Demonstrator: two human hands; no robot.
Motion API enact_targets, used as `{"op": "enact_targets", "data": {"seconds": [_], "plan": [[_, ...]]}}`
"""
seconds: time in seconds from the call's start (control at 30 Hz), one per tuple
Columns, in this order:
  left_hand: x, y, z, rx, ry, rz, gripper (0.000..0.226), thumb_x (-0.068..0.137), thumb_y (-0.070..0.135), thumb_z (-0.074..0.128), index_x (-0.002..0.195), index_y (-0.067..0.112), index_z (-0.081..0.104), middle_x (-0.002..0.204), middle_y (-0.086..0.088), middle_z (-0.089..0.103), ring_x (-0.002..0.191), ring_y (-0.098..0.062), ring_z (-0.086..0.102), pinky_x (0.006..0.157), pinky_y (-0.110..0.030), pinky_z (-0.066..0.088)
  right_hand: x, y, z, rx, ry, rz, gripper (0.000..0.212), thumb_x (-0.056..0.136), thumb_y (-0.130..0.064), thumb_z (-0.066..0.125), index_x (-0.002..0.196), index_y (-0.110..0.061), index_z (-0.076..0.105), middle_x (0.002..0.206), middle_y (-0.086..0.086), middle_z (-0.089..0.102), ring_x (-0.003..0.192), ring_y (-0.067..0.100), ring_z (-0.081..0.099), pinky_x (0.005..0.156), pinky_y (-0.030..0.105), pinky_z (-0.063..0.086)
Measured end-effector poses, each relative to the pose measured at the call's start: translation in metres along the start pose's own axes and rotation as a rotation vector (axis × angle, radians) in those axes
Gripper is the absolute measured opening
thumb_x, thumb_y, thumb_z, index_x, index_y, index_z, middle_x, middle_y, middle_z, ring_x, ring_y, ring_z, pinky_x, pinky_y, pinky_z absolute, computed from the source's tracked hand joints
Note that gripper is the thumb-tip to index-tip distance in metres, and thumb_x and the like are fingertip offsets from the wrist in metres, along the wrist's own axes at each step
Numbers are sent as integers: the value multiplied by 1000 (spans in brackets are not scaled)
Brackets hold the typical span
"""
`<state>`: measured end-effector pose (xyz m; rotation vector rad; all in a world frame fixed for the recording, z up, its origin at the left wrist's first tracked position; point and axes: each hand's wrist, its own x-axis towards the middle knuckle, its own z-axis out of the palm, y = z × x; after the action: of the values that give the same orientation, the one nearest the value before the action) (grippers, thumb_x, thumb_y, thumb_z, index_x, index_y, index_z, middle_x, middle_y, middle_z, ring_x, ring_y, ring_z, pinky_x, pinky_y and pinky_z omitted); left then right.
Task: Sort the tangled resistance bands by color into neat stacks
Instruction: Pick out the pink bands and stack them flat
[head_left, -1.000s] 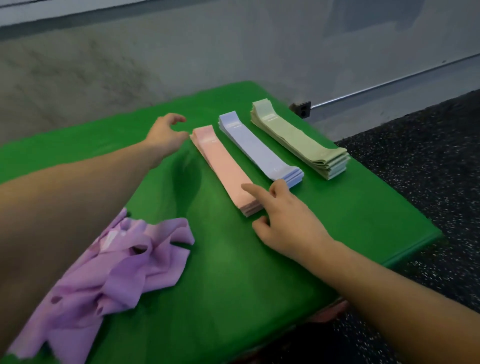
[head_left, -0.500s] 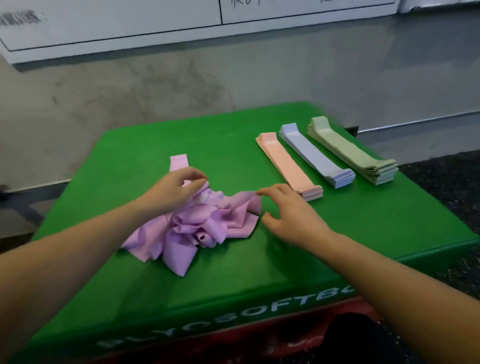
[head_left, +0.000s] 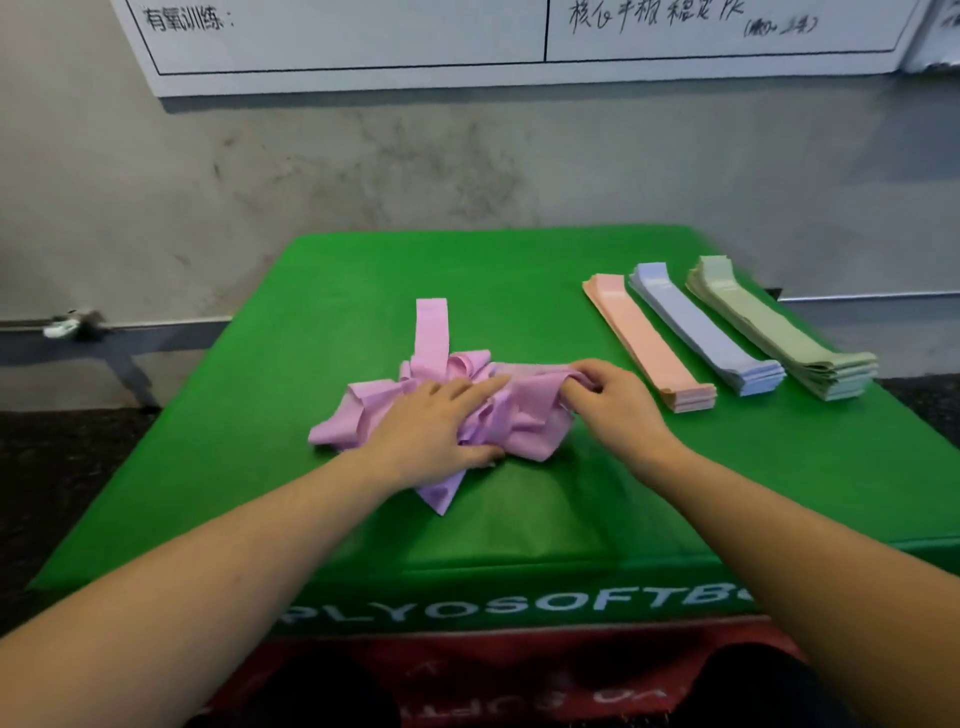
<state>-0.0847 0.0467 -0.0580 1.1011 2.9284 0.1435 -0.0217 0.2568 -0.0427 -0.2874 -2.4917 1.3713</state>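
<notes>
Head view, left hand (head_left: 436, 431) flat on purple bands (head_left: 524, 410), right hand (head_left: 613, 400) pinching them, mid-table

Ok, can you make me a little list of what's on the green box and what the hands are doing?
surface: green box
tangled: purple bands, one heap
neat stacks: pink stack, blue stack, green stack, side by side at right
left hand: lies flat on the heap, fingers straight
right hand: pinches a purple band at the heap's right edge
left to sort: purple only
</notes>
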Motion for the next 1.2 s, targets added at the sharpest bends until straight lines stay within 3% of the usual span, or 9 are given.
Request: {"op": "enact_targets", "data": {"seconds": [0.13,0.27,0.5,0.57,0.7,0.83,1.0,1.1,1.2], "plan": [[-8,-8,-8,-51,62,-57,86,89,70,49,149,59,-11,163,7,25,144,-23,37,110,-43,40,2,-16,-6,397,-5,146,8,95,-18,61,89,-13,62,97,8,68,97,22,64,98,47,54],[-17,-23,-10,-194,211,-103,98,86,63,63,138,68,-19,147,0,50,115,-24,60,92,-47,55,10,-33,-11,689,-46,236,10,99,-16,54,103,-7,55,99,12,67,109,36,66,101,48,53],[-22,-60,-9,-22,276,-137,59,95,53,55,150,46,33,98,8,47,83,-15,53,54,-21,29,26,-63,-20,891,25,261,14,98,-8,46,97,-4,60,85,9,72,79,20,66,66,36,60],[-22,-72,-7,20,246,-174,52,97,46,56,146,48,39,101,7,48,85,-14,51,55,-24,32,31,-66,-23,904,87,266,23,95,-2,43,77,-9,55,64,1,59,63,16,54,57,36,50],[-16,-79,-10,-16,204,-332,50,92,44,58,140,48,44,121,0,50,109,-22,50,89,-36,42,28,-68,-23,859,23,380,3,96,-12,50,95,-11,53,74,2,47,60,12,52,56,26,50],[-7,-63,-24,-146,85,-451,53,91,57,53,142,48,42,151,1,34,136,-23,28,109,-46,24,17,-64,-23,633,-178,366,15,95,-19,51,107,-10,50,76,5,49,57,16,54,55,30,49],[-3,-35,-39,-110,166,-419,59,92,74,36,143,46,43,163,8,21,152,-16,7,118,-61,-4,-5,-76,-27,375,-333,233,10,93,-7,44,91,-11,53,78,4,54,69,18,54,62,30,47],[-7,-15,-46,-317,345,-283,64,88,74,32,135,37,54,153,7,39,144,-15,30,121,-54,15,-12,-83,-32,332,-379,162,9,88,-4,50,91,-8,58,72,5,58,61,16,56,60,31,52],[-15,14,-54,-817,366,-79,71,77,76,42,131,33,55,140,11,52,132,-8,46,112,-36,35,-13,-89,-38,245,-321,112,16,91,-15,60,104,-7,66,85,4,67,76,17,65,73,37,56]]}}
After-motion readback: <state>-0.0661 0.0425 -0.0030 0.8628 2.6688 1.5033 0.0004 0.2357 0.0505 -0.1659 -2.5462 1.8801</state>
